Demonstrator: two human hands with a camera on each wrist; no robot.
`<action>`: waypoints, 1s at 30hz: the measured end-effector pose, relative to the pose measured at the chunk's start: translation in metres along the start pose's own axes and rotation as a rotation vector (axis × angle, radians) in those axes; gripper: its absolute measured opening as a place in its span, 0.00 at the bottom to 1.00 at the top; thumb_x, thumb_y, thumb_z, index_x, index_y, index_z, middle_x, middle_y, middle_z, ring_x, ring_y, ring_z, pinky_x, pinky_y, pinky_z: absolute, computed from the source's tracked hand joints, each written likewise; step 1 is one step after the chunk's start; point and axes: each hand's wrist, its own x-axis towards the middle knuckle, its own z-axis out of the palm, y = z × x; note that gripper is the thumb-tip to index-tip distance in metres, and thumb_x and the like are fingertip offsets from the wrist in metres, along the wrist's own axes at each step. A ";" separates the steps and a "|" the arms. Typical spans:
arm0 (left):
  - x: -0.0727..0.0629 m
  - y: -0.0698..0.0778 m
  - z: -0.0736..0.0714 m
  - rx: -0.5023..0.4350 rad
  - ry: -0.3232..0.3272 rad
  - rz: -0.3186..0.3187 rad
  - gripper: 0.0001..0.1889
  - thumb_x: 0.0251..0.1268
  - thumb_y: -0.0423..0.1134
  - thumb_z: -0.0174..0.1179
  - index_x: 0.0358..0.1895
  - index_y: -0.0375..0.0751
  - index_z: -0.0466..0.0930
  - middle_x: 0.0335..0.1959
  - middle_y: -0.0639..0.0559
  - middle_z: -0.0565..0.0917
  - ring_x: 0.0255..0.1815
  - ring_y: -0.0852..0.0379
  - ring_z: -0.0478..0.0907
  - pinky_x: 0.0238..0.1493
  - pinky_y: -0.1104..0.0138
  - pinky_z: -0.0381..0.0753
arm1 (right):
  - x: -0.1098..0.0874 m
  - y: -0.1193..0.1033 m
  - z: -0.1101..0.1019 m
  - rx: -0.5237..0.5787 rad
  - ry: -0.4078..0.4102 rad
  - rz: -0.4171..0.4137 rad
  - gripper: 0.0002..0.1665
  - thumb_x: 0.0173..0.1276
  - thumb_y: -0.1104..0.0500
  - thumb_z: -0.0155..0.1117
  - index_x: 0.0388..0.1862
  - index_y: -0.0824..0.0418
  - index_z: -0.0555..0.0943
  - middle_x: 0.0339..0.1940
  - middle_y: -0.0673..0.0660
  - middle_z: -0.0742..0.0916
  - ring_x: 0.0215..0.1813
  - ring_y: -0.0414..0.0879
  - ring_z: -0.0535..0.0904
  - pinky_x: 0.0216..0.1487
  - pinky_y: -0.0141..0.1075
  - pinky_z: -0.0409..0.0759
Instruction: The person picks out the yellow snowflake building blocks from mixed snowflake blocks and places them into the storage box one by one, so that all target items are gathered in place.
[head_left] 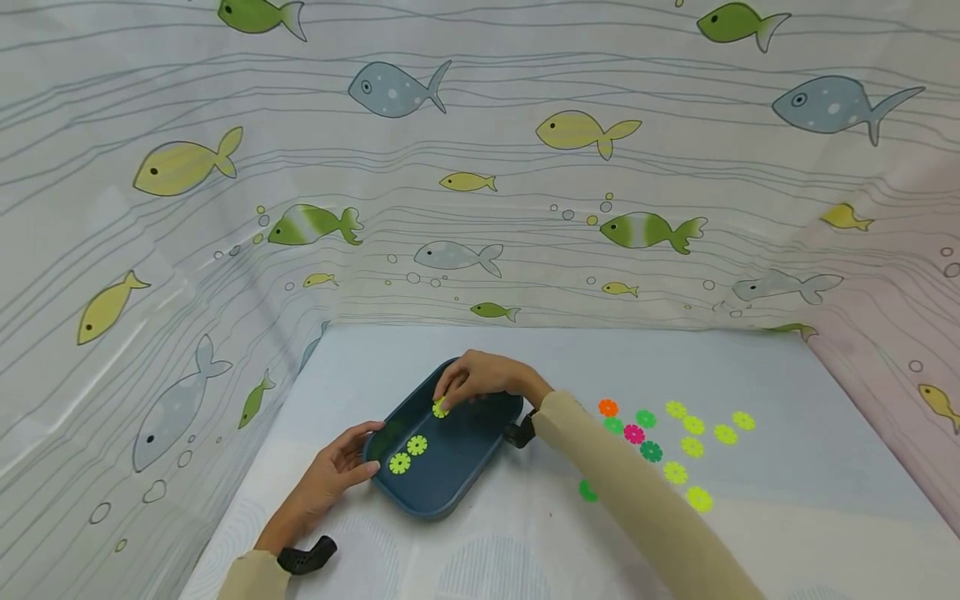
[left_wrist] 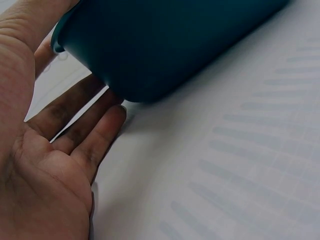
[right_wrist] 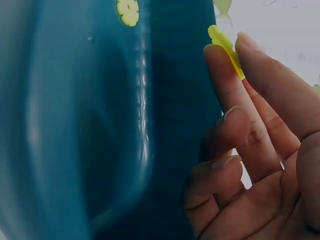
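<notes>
A dark blue rectangular tub with rounded corners sits at an angle on the table. My left hand holds its left end, thumb and index finger at the rim; the left wrist view shows the other fingers against the tub's outer wall. Over the tub's far side, my right hand pinches a yellow flower-shaped disc between thumb and index finger. Two more yellow flower discs lie on the tub's floor near the left hand; one yellow disc shows in the right wrist view.
Right of the tub, several flower discs lie scattered on the white table: yellow, green, orange and pink. The right forearm passes over the table beside them. A fish-patterned curtain stands behind and at both sides.
</notes>
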 end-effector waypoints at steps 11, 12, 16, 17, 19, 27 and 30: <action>-0.001 0.003 0.001 -0.019 -0.002 -0.003 0.33 0.72 0.32 0.64 0.77 0.43 0.64 0.74 0.42 0.68 0.68 0.66 0.71 0.64 0.76 0.72 | 0.012 0.000 0.006 -0.044 -0.041 0.016 0.10 0.67 0.53 0.76 0.47 0.49 0.90 0.38 0.48 0.92 0.36 0.55 0.81 0.33 0.40 0.74; -0.001 0.003 0.001 -0.021 -0.004 -0.001 0.33 0.72 0.32 0.64 0.77 0.43 0.64 0.74 0.43 0.68 0.68 0.66 0.71 0.63 0.76 0.72 | 0.012 -0.001 0.006 -0.045 -0.041 0.019 0.10 0.67 0.53 0.75 0.46 0.49 0.90 0.38 0.48 0.92 0.35 0.51 0.80 0.34 0.41 0.74; -0.001 0.004 0.001 -0.029 -0.007 -0.002 0.33 0.72 0.32 0.64 0.77 0.43 0.64 0.74 0.43 0.67 0.68 0.65 0.71 0.63 0.75 0.72 | 0.013 -0.003 0.005 -0.048 -0.034 0.025 0.09 0.68 0.54 0.75 0.47 0.50 0.90 0.38 0.48 0.92 0.34 0.48 0.80 0.34 0.41 0.76; -0.001 0.004 0.001 -0.031 -0.008 -0.003 0.33 0.72 0.32 0.64 0.77 0.43 0.64 0.74 0.43 0.67 0.68 0.65 0.71 0.63 0.75 0.72 | 0.013 -0.004 0.005 -0.048 -0.032 0.024 0.10 0.68 0.55 0.75 0.47 0.51 0.90 0.38 0.48 0.92 0.35 0.50 0.81 0.34 0.41 0.76; -0.001 0.004 0.001 -0.031 -0.007 -0.003 0.33 0.71 0.32 0.65 0.77 0.43 0.64 0.74 0.42 0.67 0.68 0.65 0.71 0.63 0.75 0.72 | 0.014 -0.005 0.004 -0.049 -0.031 0.023 0.10 0.68 0.55 0.75 0.48 0.52 0.90 0.38 0.48 0.92 0.37 0.54 0.82 0.34 0.40 0.77; -0.001 0.002 0.000 -0.031 -0.013 0.013 0.33 0.72 0.32 0.64 0.77 0.43 0.64 0.76 0.39 0.65 0.70 0.66 0.69 0.64 0.76 0.70 | 0.022 -0.007 0.008 -0.047 -0.048 0.007 0.12 0.68 0.55 0.74 0.49 0.54 0.90 0.38 0.48 0.92 0.36 0.55 0.80 0.31 0.36 0.74; 0.000 0.002 0.000 -0.021 -0.014 0.008 0.33 0.72 0.32 0.64 0.77 0.44 0.64 0.76 0.39 0.65 0.69 0.64 0.70 0.64 0.76 0.71 | 0.025 -0.004 0.011 -0.040 -0.058 0.026 0.11 0.68 0.55 0.75 0.48 0.54 0.90 0.38 0.49 0.92 0.36 0.53 0.80 0.32 0.38 0.74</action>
